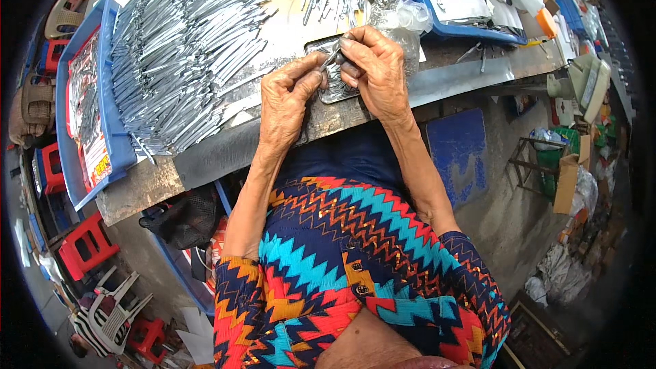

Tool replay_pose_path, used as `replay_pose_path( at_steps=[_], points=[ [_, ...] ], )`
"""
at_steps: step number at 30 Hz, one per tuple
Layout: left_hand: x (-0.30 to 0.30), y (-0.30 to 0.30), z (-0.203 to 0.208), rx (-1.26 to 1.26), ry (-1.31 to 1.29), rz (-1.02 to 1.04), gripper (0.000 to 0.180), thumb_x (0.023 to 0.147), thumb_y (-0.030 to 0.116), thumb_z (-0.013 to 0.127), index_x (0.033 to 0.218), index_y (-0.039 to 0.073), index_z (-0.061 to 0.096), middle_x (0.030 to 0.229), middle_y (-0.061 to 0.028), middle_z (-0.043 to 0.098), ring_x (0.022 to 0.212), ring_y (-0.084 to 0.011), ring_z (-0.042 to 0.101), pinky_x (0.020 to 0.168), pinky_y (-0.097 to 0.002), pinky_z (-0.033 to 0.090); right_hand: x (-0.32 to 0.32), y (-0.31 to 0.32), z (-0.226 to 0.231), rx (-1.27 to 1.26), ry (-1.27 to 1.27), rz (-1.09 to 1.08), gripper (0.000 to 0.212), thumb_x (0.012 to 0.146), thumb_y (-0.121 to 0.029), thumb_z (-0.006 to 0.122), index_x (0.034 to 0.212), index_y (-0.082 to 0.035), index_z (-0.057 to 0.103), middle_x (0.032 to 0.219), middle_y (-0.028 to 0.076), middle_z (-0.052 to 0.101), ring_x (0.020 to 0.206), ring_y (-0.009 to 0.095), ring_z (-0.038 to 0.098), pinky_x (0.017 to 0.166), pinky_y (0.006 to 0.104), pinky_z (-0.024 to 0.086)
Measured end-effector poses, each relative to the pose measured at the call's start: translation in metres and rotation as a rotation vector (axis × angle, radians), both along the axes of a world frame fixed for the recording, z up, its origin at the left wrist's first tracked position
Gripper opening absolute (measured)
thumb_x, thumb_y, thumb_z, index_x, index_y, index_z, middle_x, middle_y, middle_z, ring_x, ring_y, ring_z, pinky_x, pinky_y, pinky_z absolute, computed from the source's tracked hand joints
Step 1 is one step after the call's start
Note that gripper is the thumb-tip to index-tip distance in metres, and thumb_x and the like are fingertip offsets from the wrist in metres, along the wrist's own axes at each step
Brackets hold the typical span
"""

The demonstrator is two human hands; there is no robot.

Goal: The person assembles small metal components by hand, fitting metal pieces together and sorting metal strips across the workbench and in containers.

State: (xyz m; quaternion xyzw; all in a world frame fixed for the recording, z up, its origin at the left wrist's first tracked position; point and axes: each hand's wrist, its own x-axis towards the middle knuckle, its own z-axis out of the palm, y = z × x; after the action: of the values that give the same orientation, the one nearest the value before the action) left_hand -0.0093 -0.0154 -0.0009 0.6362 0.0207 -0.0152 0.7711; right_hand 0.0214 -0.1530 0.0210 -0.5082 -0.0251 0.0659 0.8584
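Metal small part (333, 60) pinched between both hands | left hand (290, 92) clenched on it | right hand (374, 68) fingers curled grasping it | metal tray (336, 89) beneath

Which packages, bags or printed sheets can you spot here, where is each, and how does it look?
Printed sheet: in the blue tray at the bench's left end, red, white and yellow.
Clear plastic bags: on the bench beyond the right hand, crumpled.
Cardboard box: floor at right, brown, open.

Place: a small workshop (cluttered); Evidence: worn metal workbench (225, 147); heaped metal strips (181, 48); blue trays (109, 89); stacked plastic stools (85, 246)
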Motion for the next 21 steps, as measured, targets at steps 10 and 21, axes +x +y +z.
replay_pose_path(
  at_steps=[10,21],
  points=[
    [-0.003,0.003,0.003,0.098,0.01,-0.054,0.025,0.08,0.001,0.056,0.104,-0.006,0.059,0.083,-0.0071,0.062,0.073,-0.0101,0.056,0.069,-0.0214,0.045,-0.003,-0.002,-0.001,-0.095,0.007,-0.003,0.009,0.083,-0.007,0.055,0.083,0.002,0.055,0.059,-0.004,0.044,0.046,0.001,0.036,0.04,0.0163,0.028],
    [-0.002,0.005,0.005,0.026,-0.069,-0.1,0.02,0.083,0.006,0.057,0.101,-0.004,0.055,0.08,-0.0058,0.062,0.071,-0.0072,0.055,0.064,-0.0187,0.043,-0.001,-0.008,-0.001,-0.363,-0.1,0.058,0.013,0.081,-0.013,0.06,0.081,0.0,0.057,0.059,-0.003,0.048,0.046,0.001,0.039,0.041,0.0171,0.03]
  ],
)
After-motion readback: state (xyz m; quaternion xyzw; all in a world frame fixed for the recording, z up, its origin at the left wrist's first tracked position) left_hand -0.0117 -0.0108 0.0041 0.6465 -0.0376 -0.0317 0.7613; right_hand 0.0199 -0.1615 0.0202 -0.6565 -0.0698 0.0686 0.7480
